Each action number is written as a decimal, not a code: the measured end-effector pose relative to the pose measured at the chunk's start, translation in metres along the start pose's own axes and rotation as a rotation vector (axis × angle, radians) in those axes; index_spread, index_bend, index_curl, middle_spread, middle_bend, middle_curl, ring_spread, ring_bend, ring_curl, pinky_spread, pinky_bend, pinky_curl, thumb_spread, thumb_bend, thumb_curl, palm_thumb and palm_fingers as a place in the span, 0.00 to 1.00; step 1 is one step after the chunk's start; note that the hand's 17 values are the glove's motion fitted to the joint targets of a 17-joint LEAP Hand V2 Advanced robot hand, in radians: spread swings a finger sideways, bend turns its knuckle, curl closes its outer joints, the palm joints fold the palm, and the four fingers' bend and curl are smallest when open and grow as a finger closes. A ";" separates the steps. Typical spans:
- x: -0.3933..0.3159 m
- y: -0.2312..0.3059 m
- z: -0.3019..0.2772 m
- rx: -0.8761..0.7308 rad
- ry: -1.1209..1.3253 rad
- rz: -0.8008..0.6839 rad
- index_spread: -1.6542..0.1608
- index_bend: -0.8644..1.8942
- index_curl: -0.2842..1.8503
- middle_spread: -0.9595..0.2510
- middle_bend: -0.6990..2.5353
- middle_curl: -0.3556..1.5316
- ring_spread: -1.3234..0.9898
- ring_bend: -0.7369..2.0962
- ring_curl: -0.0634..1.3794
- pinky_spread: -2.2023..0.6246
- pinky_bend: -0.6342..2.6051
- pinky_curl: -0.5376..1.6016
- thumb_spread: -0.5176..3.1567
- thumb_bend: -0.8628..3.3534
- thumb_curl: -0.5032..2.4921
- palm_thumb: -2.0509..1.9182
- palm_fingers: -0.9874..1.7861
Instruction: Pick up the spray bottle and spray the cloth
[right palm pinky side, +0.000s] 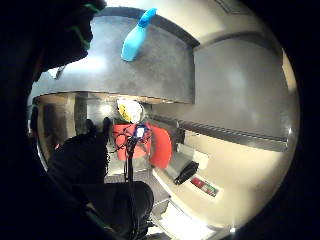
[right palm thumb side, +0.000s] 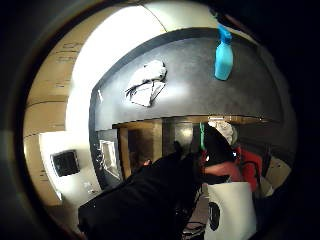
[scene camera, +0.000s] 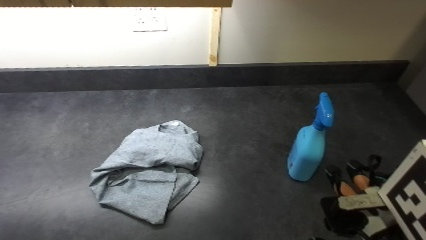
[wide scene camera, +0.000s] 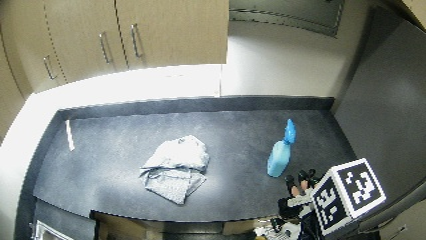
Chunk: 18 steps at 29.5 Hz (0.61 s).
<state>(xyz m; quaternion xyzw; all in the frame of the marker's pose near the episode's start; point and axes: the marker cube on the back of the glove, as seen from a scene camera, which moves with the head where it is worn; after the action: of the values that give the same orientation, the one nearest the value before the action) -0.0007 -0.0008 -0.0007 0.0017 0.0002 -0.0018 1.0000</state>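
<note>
The worktop (scene camera: 60, 135) is a dark speckled slab that runs back to a low dark upstand under a pale wall, with cupboards (wide scene camera: 133, 35) hanging above its back left stretch. A thin white strip (wide scene camera: 69, 135) lies near its left edge.

The cloth (scene camera: 150, 170), grey and crumpled into loose folds, lies left of the middle and somewhat toward the front edge.

The bottle (scene camera: 309, 142) (blue, trigger head on top) stands upright near the right edge, well apart from the cloth and touching nothing but the worktop.

My right hand (scene camera: 353, 200) shows at the front right corner, just beside the base of the bottle and not touching it. My gloved fingers (scene camera: 363, 175) point toward the bottle and hold nothing. From the palm views both the bottle and the cloth sit far off on the worktop.
</note>
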 end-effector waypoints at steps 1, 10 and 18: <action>0.000 0.000 0.000 0.001 0.000 -0.001 0.81 0.36 0.15 0.80 0.26 0.20 0.59 0.38 0.09 0.79 0.39 0.32 0.24 0.29 0.21 0.65 0.55; -0.003 -0.004 -0.001 0.010 0.000 -0.009 0.74 0.36 0.19 0.80 0.27 0.24 0.60 0.41 0.18 0.79 0.44 0.39 0.35 0.28 0.24 0.67 0.51; -0.003 -0.006 0.003 0.006 -0.003 -0.005 0.72 0.36 0.21 0.80 0.27 0.27 0.61 0.41 0.20 0.80 0.45 0.40 0.39 0.27 0.26 0.68 0.50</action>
<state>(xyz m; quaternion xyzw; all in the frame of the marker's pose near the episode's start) -0.0035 -0.0066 0.0022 0.0049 -0.0015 -0.0042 1.0000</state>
